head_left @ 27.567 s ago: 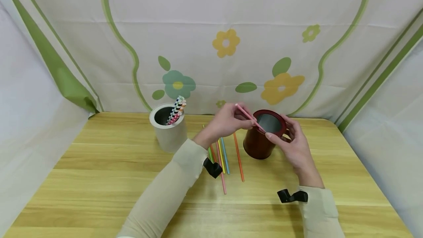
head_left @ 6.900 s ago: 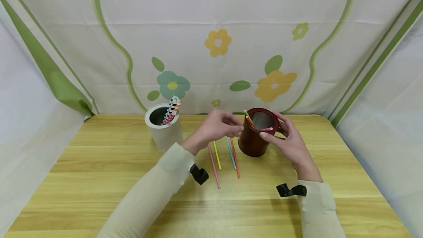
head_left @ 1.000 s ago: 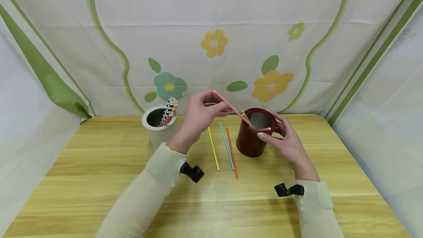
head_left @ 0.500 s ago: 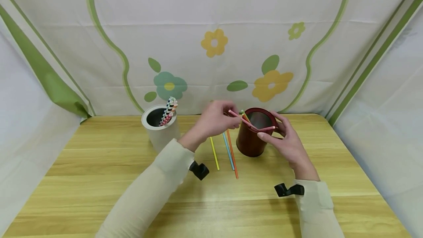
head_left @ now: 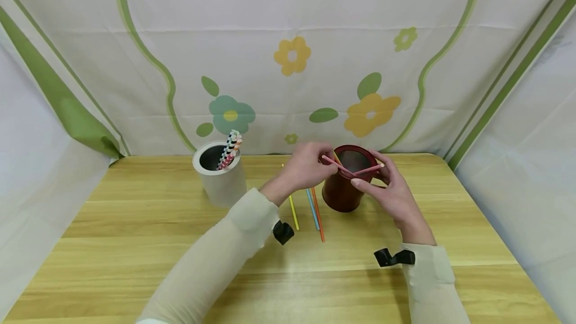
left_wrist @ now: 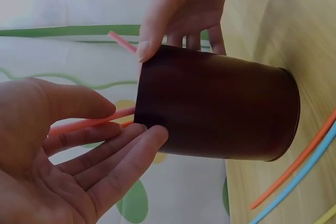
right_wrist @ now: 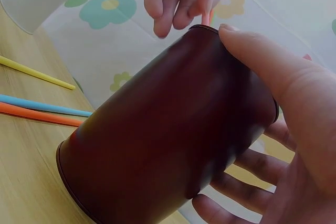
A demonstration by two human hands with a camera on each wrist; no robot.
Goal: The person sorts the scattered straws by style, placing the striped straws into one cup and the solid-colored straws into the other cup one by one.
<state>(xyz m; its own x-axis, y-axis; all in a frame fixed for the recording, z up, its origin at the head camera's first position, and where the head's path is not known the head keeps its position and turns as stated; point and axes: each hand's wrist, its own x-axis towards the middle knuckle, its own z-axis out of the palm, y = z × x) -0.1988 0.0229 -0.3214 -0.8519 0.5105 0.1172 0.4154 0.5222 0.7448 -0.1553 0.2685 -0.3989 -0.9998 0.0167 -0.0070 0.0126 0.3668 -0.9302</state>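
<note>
The left hand (head_left: 307,167) pinches a pink straw (head_left: 334,164) into the dark red cup (head_left: 343,190) that the right hand (head_left: 390,191) curls around to steady; the next move is probably releasing it, then picking another straw off the tabletop (head_left: 135,244).

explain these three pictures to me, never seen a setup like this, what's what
No machine here: a person works with two bare hands, wearing three cameras. The wide picture comes from a head camera looking down at a wooden table. The other two come from cameras strapped at each wrist, so they show the same things close up and tilted.

The right hand holds a dark red cup by its side. The left hand pinches a pink straw at the cup's rim; a second pink straw leans out of the cup. Yellow, blue and orange straws lie on the table beside it. Further left stands a white cup with striped straws.
</note>
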